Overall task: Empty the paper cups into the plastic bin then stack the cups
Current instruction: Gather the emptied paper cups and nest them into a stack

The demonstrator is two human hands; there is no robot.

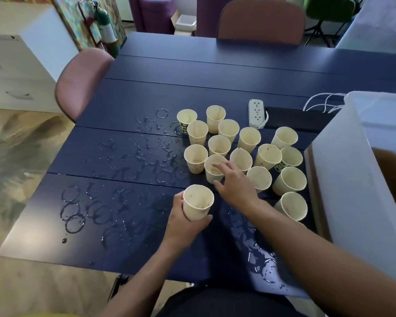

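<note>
Several cream paper cups point(249, 139) stand upright in a cluster on the dark blue table point(215, 69). My left hand point(183, 223) grips one cup point(198, 202) near the table's front, held upright. My right hand point(236, 181) reaches over a cup point(212, 171) in the cluster, with fingers spread at its rim and thumb beside its wall. The translucent plastic bin point(343, 175) stands at the right edge, holding brownish liquid.
Wet rings and puddles cover the table's left and front parts. A white power strip point(256, 113) and white cords point(322, 101) lie behind the cups. Pink chairs point(78, 81) stand at the left and far side.
</note>
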